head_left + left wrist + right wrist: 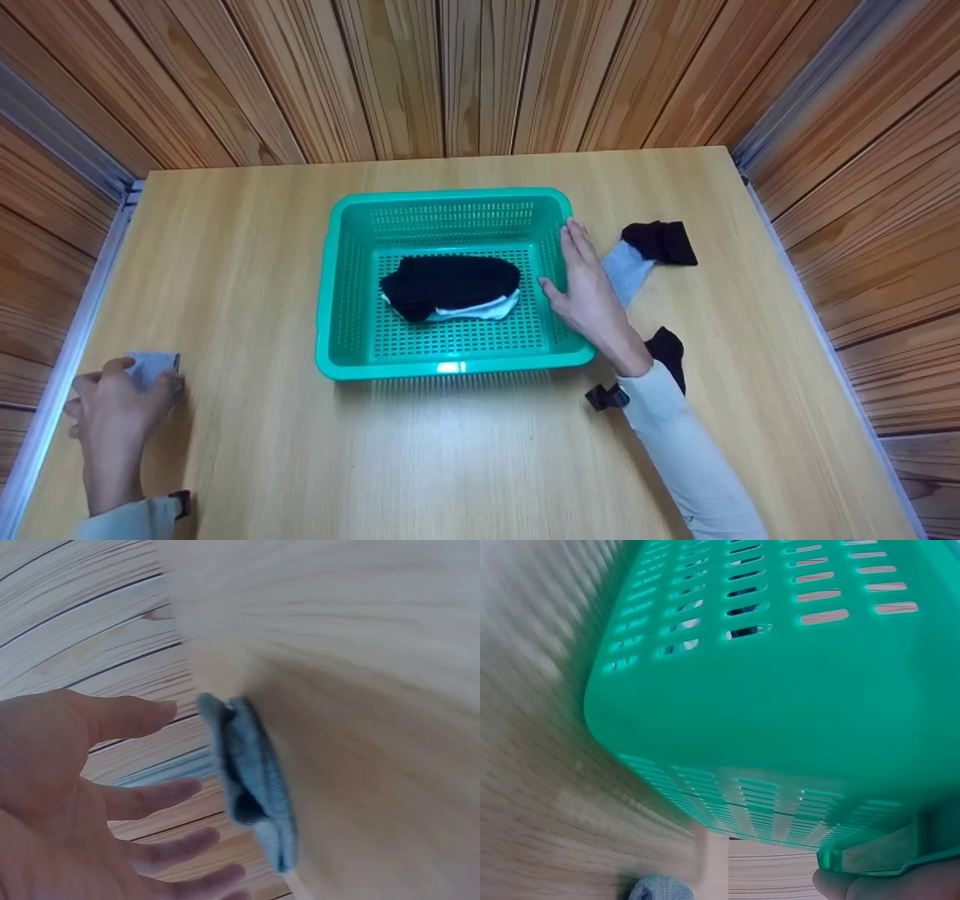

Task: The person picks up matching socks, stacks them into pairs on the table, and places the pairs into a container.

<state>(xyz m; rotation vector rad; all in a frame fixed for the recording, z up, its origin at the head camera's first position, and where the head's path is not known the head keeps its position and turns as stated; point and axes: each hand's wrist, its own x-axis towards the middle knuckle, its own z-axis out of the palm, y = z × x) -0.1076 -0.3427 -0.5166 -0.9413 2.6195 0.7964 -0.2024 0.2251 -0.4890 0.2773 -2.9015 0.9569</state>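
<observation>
At the far left, my left hand hovers over a small folded light-blue cloth. In the left wrist view its fingers are spread, with a gap between them and the cloth, which stands folded on the table. My right hand lies along the right rim of a green plastic basket, its fingers fairly straight and its thumb over the inside. The right wrist view shows the basket's perforated outer wall close up. Inside the basket, a black sock lies over a pale one.
Right of the basket, a light-blue sock overlaps a black sock. Another black sock is partly hidden by my right wrist. Wood-panelled walls and metal rails border the wooden table.
</observation>
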